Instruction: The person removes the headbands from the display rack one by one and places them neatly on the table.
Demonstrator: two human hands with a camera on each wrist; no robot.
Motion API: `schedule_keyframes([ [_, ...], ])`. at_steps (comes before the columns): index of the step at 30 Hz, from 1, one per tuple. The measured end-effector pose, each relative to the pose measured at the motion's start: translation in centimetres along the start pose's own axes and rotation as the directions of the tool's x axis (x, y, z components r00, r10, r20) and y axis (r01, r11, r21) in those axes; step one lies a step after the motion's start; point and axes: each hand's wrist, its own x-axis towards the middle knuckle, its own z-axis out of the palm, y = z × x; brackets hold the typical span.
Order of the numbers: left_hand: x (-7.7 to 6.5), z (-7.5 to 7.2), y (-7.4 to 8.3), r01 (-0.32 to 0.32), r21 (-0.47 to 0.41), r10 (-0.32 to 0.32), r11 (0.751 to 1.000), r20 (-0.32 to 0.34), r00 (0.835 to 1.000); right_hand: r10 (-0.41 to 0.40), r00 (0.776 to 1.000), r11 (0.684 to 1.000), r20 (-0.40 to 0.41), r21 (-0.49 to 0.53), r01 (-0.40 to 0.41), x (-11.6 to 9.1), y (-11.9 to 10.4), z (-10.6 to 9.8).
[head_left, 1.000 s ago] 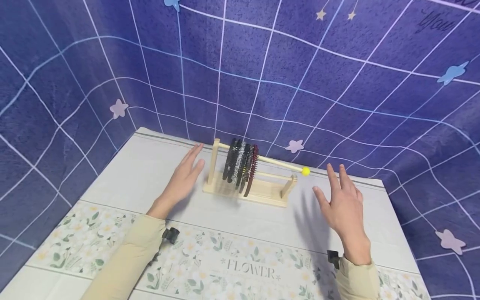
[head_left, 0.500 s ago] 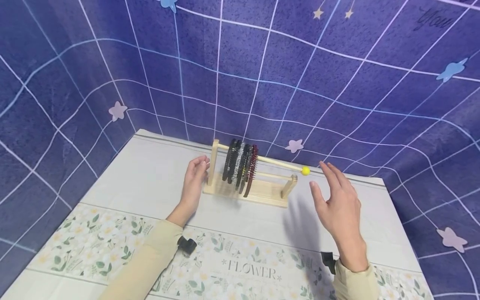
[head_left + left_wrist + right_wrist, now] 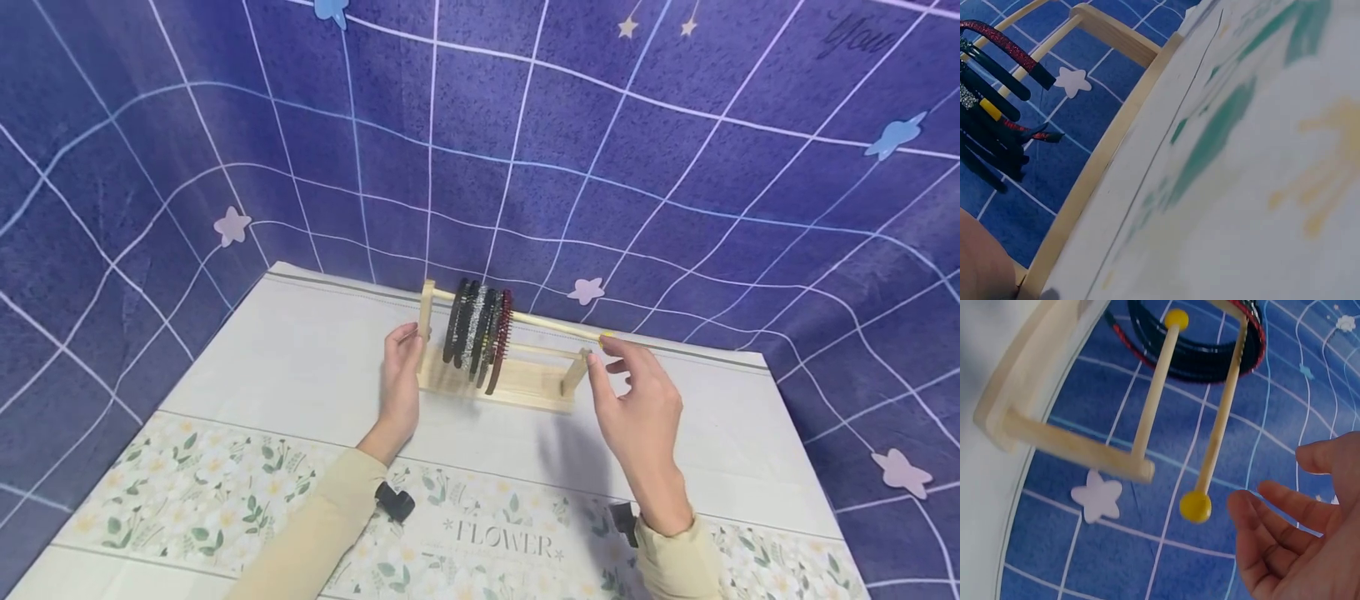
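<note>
A wooden hairband stand [image 3: 528,388] has an upper rod [image 3: 558,324] and a shorter lower one. Several hairbands [image 3: 474,333], black, silver glitter and dark red, hang bunched toward its left end. My left hand [image 3: 400,387] grips the tall left post [image 3: 425,321]; only a bit of this hand [image 3: 984,262] enters the left wrist view. My right hand [image 3: 639,417] is at the rod's right end, fingers loosely bent. In the right wrist view, a small gap separates the fingers [image 3: 1247,515] from the yellow ball [image 3: 1195,507] on the rod's tip.
A pale tablecloth [image 3: 300,358] with a flower band and lettering covers the table. Behind it hangs a blue gridded backdrop [image 3: 480,192] with star shapes, close to the stand. The stand's short right post [image 3: 576,373] rises beside the right hand.
My left hand has moved right onto the stand's left post, its fingers bending round it. My right hand has come left to the yellow ball. The stand and hairbands keep their places.
</note>
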Motion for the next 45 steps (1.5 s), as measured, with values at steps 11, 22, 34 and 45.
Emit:
schedule_keyframes([
  [11, 0.1, -0.4, -0.6, 0.032, -0.079, -0.032, 0.996, 0.001, 0.999, -0.007, 1.000, 0.994, 0.024, 0.108, 0.004, -0.3, -1.7, 2.0],
  [22, 0.2, -0.4, -0.7, 0.028, -0.078, -0.028, 0.997, 0.001, 1.000, 0.062, 0.996, 0.960, 0.060, 0.270, -0.076, -0.4, -3.0, 4.0],
  [34, 0.1, -0.4, -0.7, 0.057, -0.092, -0.060, 0.994, -0.028, 0.998, 0.246, 0.944, 0.806, 0.218, 0.495, -0.324, -0.5, -4.9, 6.5],
  [45, 0.1, -0.4, -0.7, 0.054, -0.119, -0.058, 0.991, -0.029, 0.998, 0.301, 0.905, 0.717, 0.300, 0.554, -0.423, -0.2, -5.8, 8.1],
])
